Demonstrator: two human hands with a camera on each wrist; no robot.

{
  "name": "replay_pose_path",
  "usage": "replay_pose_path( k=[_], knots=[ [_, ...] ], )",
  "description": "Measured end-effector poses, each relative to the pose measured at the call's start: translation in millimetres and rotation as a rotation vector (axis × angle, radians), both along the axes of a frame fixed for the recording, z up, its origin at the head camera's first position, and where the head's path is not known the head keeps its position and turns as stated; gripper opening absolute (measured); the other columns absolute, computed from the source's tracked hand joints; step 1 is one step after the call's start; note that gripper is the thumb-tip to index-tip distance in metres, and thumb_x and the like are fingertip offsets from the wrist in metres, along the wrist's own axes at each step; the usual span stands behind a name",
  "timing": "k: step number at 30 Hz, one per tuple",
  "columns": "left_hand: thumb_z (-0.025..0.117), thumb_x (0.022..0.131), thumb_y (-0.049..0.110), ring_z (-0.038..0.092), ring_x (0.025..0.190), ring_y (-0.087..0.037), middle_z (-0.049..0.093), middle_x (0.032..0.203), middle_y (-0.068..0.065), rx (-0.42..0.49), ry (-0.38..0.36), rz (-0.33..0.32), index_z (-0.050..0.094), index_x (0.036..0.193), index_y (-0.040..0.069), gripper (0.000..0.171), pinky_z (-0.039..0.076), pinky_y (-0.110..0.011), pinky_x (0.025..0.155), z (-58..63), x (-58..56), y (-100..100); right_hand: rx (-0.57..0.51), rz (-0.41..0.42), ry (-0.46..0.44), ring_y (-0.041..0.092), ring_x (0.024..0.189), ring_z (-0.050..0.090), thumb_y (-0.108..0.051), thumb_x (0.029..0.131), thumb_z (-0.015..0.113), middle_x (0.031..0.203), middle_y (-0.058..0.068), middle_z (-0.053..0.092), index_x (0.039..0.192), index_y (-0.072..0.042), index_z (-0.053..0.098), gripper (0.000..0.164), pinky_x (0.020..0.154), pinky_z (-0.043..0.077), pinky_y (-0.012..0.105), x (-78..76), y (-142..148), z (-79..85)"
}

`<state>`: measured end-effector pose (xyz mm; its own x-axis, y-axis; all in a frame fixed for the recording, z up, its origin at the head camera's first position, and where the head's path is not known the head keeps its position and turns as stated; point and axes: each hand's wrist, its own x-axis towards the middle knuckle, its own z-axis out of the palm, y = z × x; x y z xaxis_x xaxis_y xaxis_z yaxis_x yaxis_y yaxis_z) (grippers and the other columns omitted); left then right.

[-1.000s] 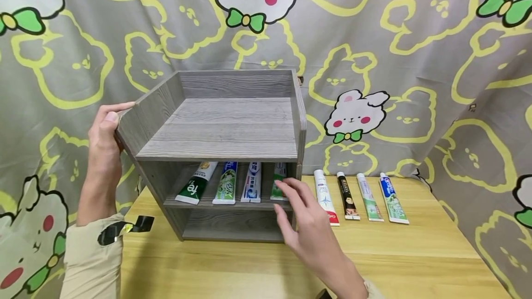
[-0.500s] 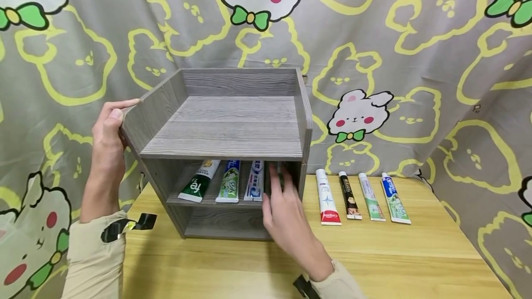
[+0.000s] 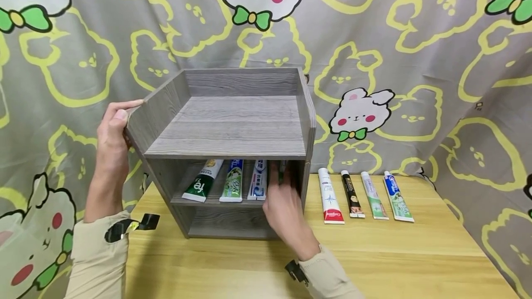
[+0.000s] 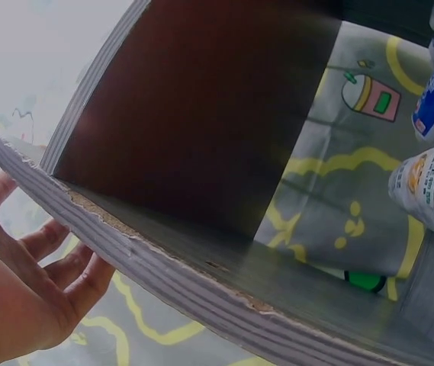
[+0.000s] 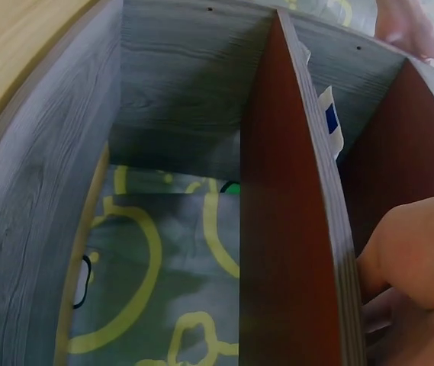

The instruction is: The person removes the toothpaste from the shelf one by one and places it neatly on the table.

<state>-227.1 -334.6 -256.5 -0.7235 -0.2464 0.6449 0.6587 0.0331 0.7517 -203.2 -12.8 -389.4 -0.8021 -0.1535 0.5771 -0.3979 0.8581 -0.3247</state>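
Observation:
My left hand (image 3: 113, 146) grips the upper left side panel of a grey wood-grain shelf (image 3: 232, 126); in the left wrist view its fingers (image 4: 45, 240) show behind the panel's edge. My right hand (image 3: 284, 209) reaches into the right end of the middle compartment, over a green toothpaste tube (image 3: 283, 166) that it mostly covers. I cannot tell whether the fingers pinch this tube. To its left on the same board lie a dark green and white tube (image 3: 203, 181), a blue and green tube (image 3: 232, 181) and a blue and white tube (image 3: 257, 181).
Right of the shelf on the wooden table (image 3: 395, 253) lie a red and white Colgate tube (image 3: 331, 197), a black tube (image 3: 352, 194), a pale green tube (image 3: 374, 196) and a blue-green tube (image 3: 397, 197). A patterned curtain (image 3: 270, 45) hangs close behind.
My right hand has moved left and forward from the compartment's front edge to inside it, covering most of the rightmost tube. The left hand keeps its hold on the shelf.

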Motion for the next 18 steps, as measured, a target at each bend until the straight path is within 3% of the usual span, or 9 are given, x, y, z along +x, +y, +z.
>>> replay_pose_path(
  k=[4, 9, 13, 18],
  knots=[
    [0.051, 0.1, 0.023, 0.054, 0.076, -0.022, 0.06, 0.099, -0.016, 0.0, 0.003, 0.002, 0.069, 0.126, 0.005, 0.037, 0.043, -0.026, 0.058, 1.2, -1.4, 1.0, 0.009, -0.019, -0.025, 0.026, 0.056, 0.061, 0.004, 0.08, 0.069, 0.141, 0.045, 0.045, 0.155, 0.006, 0.036, 0.081, 0.043, 0.049, 0.036, -4.2, -0.6, 0.6],
    [0.05, 0.101, 0.023, 0.055, 0.078, -0.023, 0.06, 0.102, -0.016, 0.001, 0.006, -0.004, 0.069, 0.126, 0.004, 0.036, 0.044, -0.026, 0.059, 1.3, -1.5, 1.6, 0.015, -0.032, -0.028, 0.031, 0.063, 0.065, 0.001, 0.087, 0.066, 0.133, 0.042, 0.052, 0.149, 0.009, 0.044, 0.066, 0.046, 0.052, 0.04, -8.3, -0.7, 0.4],
    [0.049, 0.101, 0.023, 0.054, 0.078, -0.023, 0.06, 0.101, -0.016, -0.008, 0.007, 0.007, 0.069, 0.126, 0.005, 0.037, 0.042, -0.027, 0.059, 0.9, -0.5, 0.7, 0.009, -0.026, -0.011, 0.043, 0.089, 0.068, 0.004, 0.088, 0.064, 0.131, 0.043, 0.052, 0.143, 0.011, 0.05, 0.058, 0.057, 0.057, 0.046, -10.0, -1.3, 0.8],
    [0.049, 0.1, 0.023, 0.053, 0.078, -0.023, 0.059, 0.102, -0.016, -0.008, 0.0, 0.013, 0.069, 0.126, 0.005, 0.037, 0.042, -0.027, 0.059, -1.2, -0.2, 0.2, 0.016, -0.021, 0.028, 0.054, 0.117, 0.058, 0.006, 0.087, 0.064, 0.121, 0.042, 0.058, 0.14, 0.01, 0.054, 0.055, 0.083, 0.056, 0.058, -10.5, -3.7, 0.6]
  ],
)
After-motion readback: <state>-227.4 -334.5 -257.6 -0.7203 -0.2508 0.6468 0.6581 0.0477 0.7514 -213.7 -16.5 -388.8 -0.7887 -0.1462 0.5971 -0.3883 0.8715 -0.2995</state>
